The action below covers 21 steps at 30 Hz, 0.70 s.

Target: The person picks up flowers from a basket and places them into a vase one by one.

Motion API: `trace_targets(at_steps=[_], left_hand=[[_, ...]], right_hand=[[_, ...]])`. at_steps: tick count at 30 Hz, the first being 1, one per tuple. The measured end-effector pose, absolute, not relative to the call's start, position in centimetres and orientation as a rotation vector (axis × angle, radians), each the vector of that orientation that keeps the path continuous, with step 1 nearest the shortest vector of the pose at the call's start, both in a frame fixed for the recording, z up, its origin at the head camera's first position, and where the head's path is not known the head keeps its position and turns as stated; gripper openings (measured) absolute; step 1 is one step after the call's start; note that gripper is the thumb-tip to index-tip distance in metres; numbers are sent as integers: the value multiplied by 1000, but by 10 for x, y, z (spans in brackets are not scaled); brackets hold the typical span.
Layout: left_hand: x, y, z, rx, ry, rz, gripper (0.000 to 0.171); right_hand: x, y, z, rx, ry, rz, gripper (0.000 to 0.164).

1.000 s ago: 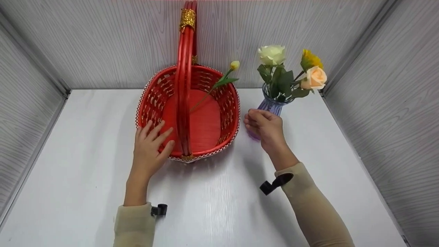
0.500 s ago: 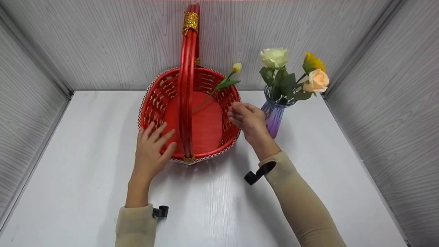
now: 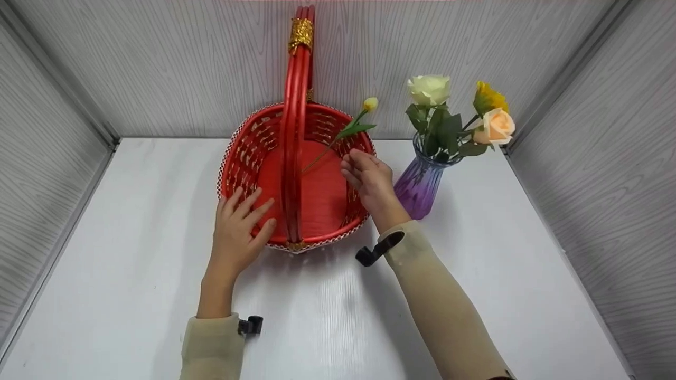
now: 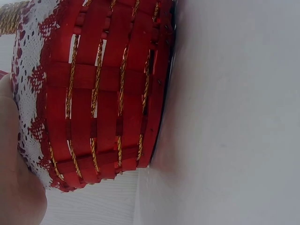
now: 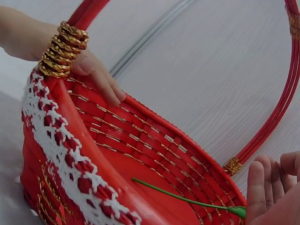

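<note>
A red woven basket (image 3: 323, 211) with a tall arched handle stands at the back of the table. My left hand (image 3: 238, 232) rests on its left front rim, fingers spread over the edge; the right wrist view shows those fingers (image 5: 107, 89) reaching inside. Leaning in the basket is a yellow-white tulip (image 3: 348, 129), its green stem (image 5: 187, 199) slanting down to the basket floor and its bud above the rim. Over the basket's right rim hovers my right hand (image 3: 369, 179), fingers loosely bent and grasping nothing, just below the tulip's leaves.
Right of the basket, close by my right forearm, stands a blue-purple glass vase (image 3: 421, 190). It holds a white rose (image 3: 430, 91), a yellow flower (image 3: 491, 99) and a peach rose (image 3: 496, 126). Grey wood-grain panels (image 3: 174, 68) wall the table at back and sides.
My right hand has moved left from in front of the vase to the basket's right rim, uncovering the vase. My left hand stays on the rim, and the tulip keeps its place in the basket.
</note>
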<state>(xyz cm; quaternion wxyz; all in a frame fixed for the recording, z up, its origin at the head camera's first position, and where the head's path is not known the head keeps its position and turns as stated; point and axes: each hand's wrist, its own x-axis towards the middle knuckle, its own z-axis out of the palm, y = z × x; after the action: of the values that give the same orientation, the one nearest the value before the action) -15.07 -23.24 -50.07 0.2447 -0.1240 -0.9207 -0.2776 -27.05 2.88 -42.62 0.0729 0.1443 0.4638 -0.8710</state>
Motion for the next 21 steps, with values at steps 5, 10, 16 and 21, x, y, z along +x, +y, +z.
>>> trace_targets(at_steps=[5, 10, 16, 21], left_hand=[[-151, -233, -501, -341, -2508, -753, 43], [-151, -233, -502, -347, -2507, -747, 43], [-151, -233, -502, -344, -2509, -744, 43], [-151, -233, -502, -344, -2492, -734, 42]], right_hand=[[-279, 22, -431, 507, 1323, -2628, 8], [-288, 16, -432, 553, 1286, -2615, 11], [-300, 10, -434, 635, 1186, -2595, 17], [-308, 6, -435, 714, 1116, -2599, 29]])
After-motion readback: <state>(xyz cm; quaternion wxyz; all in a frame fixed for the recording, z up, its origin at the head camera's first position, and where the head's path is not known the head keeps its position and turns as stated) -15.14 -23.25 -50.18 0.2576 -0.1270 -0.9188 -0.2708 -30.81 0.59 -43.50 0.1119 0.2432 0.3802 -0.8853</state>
